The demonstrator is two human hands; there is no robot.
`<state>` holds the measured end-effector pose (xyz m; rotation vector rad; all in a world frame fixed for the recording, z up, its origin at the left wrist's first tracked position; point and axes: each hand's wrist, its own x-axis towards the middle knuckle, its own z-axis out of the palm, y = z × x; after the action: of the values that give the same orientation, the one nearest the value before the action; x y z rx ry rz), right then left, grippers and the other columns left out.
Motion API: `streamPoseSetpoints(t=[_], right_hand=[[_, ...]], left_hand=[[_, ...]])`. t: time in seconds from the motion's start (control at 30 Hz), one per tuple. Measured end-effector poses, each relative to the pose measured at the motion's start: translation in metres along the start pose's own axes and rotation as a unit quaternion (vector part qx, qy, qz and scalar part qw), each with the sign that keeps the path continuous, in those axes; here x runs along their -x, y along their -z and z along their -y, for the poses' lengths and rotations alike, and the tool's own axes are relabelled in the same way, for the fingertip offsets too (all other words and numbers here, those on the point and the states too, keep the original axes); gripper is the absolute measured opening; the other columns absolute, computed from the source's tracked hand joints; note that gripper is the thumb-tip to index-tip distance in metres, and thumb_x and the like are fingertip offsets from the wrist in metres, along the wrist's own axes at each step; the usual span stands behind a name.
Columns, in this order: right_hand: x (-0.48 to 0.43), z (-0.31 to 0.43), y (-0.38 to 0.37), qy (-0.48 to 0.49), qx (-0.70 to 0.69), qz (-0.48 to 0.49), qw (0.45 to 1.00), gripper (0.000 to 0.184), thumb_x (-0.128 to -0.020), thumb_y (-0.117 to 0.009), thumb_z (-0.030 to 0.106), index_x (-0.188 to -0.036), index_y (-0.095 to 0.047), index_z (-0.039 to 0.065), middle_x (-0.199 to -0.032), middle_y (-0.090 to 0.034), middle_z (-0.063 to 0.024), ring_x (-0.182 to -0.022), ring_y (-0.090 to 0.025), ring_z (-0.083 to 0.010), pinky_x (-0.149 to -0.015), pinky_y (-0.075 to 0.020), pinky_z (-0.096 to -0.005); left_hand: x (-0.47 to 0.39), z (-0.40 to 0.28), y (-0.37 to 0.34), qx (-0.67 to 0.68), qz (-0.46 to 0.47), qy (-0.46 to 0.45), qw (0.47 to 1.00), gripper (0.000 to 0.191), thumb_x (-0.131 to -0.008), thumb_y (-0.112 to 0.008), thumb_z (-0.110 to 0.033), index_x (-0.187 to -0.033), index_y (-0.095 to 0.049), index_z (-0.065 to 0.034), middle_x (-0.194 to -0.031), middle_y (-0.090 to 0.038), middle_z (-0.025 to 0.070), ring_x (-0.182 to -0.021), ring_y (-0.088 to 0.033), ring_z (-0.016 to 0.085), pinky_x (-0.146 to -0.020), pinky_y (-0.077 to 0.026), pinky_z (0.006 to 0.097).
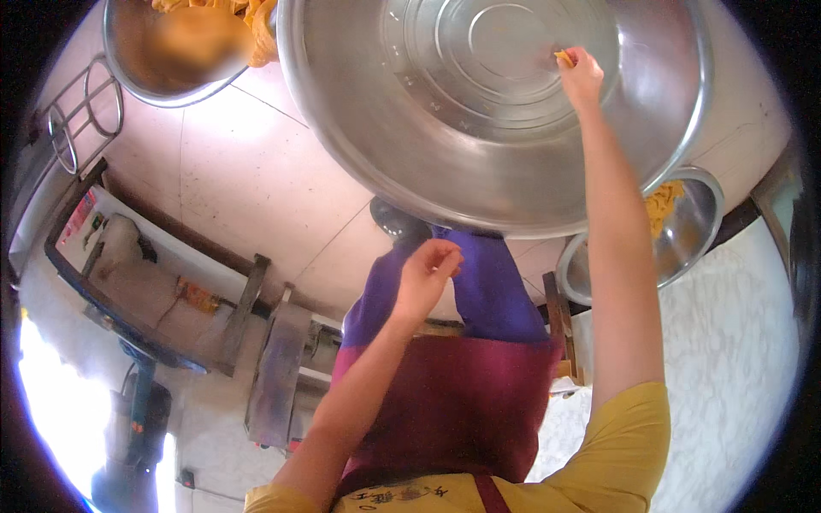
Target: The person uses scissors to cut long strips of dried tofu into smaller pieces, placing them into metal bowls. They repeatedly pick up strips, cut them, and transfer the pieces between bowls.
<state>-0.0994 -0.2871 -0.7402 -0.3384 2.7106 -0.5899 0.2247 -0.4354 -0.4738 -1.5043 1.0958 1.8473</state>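
A wide steel basin point(500, 186) fills the upper middle of the head view, its ringed bottom bare apart from small specks. My right hand point(582, 75) reaches down inside it and pinches a small yellow-orange piece of food point(564, 59) between thumb and fingers. My left hand point(428, 276) hangs in front of my lap, short of the basin's near rim. Its fingers are curled, and I see nothing held in them, though the palm side is partly hidden.
At upper left, a metal bowl point(160, 96) holds orange food pieces point(262, 38), partly blurred. Right of the basin stands a smaller steel bowl point(696, 224) with yellow-orange food point(664, 205). A metal ring stand point(86, 109) and a dark-framed low table point(147, 282) are at left, on the tiled floor point(256, 179).
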Motion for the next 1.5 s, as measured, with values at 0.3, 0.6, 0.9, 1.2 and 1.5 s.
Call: streamPoseSetpoints(t=[0.3,0.6,0.9,1.2,1.5], right_hand=[[0.219,-0.029,0.212,-0.223,-0.044,-0.229,0.946,0.037,-0.075,-0.070,0.018,-0.103,-0.055,-0.001,-0.097,-0.055,-0.0147,-0.092,-0.052,-0.0272,-0.081,-0.0443,-0.0364],[0.213,0.095,0.211,-0.178,-0.061,0.021,0.982,0.057,-0.077,-0.071,0.029,-0.120,-0.047,0.000,-0.117,-0.048,-0.0189,-0.101,-0.052,-0.0308,-0.087,-0.0448,-0.0402],[0.035,0.469,0.026,0.014,-0.308,0.128,0.943,0.065,-0.073,-0.076,0.026,-0.124,-0.043,0.004,-0.123,-0.047,-0.0197,-0.102,-0.057,-0.0282,-0.082,-0.0502,-0.0390],[-0.033,0.536,-0.108,-0.263,-0.162,0.122,0.943,0.042,-0.070,-0.044,0.003,-0.112,-0.045,0.003,-0.083,-0.058,-0.0143,-0.070,-0.057,-0.0233,-0.068,-0.0470,-0.0377],[0.082,0.720,0.165,-0.235,-0.426,0.260,0.834,0.023,-0.073,-0.057,0.006,-0.096,-0.053,0.007,-0.067,-0.044,0.0033,-0.055,-0.043,-0.0064,-0.050,-0.0363,-0.0227]], left_hand=[[0.077,-0.083,-0.024,-0.056,0.052,-0.080,0.994,0.014,-0.087,-0.059,-0.012,-0.094,-0.059,0.0001,-0.082,-0.064,0.0056,-0.072,-0.061,0.011,-0.066,-0.049,0.0244],[0.084,-0.153,0.051,-0.148,0.049,-0.161,0.975,0.013,-0.086,-0.060,-0.012,-0.092,-0.060,-0.0002,-0.078,-0.063,0.0044,-0.068,-0.061,0.011,-0.063,-0.049,0.0258],[0.079,-0.240,0.245,-0.174,0.039,-0.118,0.977,0.012,-0.089,-0.057,-0.010,-0.096,-0.058,-0.0002,-0.087,-0.062,0.0045,-0.081,-0.060,0.012,-0.072,-0.050,0.0245],[0.083,-0.327,0.432,-0.092,-0.071,-0.109,0.987,0.013,-0.086,-0.058,-0.012,-0.091,-0.061,-0.0003,-0.080,-0.063,0.0028,-0.074,-0.058,0.011,-0.069,-0.047,0.0247],[0.088,-0.404,0.415,0.049,-0.002,-0.042,0.998,0.040,-0.089,-0.058,-0.034,-0.115,-0.054,-0.0035,-0.103,-0.059,0.0079,-0.095,-0.057,0.016,-0.082,-0.047,0.0304]])
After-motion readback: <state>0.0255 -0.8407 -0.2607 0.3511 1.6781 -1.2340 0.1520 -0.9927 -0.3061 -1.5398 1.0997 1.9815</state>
